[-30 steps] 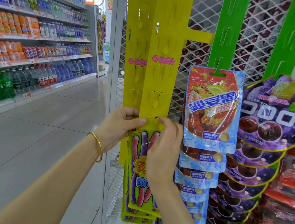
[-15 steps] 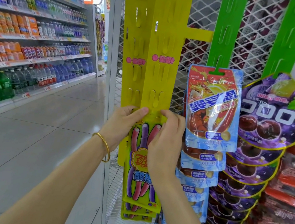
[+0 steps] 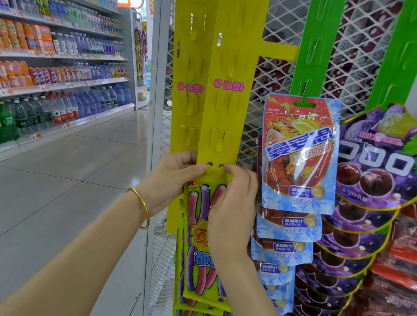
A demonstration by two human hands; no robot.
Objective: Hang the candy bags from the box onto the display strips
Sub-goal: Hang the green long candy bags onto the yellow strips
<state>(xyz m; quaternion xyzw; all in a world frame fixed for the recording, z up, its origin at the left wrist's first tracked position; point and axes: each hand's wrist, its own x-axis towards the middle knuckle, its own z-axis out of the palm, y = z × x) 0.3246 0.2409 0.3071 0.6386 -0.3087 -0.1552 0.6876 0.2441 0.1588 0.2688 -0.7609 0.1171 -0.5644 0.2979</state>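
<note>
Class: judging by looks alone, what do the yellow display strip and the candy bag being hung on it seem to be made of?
Yellow display strip: probably thin matte plastic, flat and evenly coloured, with die-cut tabs. Candy bag: apparently glossy printed plastic film, thin and flat. Both hands, left and right, pinch its top.

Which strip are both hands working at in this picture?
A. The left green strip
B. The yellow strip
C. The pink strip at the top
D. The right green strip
B: the left hand and right hand pinch the yellow candy bag at the hooks of the yellow strip.
</note>
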